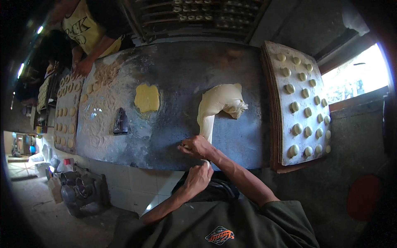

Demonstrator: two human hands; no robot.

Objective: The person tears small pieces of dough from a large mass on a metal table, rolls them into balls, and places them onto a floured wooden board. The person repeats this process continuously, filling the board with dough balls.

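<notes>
A large pale mass of dough lies curved on the dark worktop, narrowing into a strip that runs towards me. My right hand is curled at the lower part of this strip, over the table's near edge, with a small pale bit showing at its fingers. Just below it, off the edge, my left hand grips the pale end of the dough. Part of the strip is hidden by my right hand and wrist. Left of the dough are a flat yellow slab of what looks like fat and a dark metal scraper-like tool.
Stacked boards with rows of dough balls stand at the right. Flour and a few dough pieces cover the left end, beside a board of dough rings and rounds. A co-worker's hand is there. Racks stand behind.
</notes>
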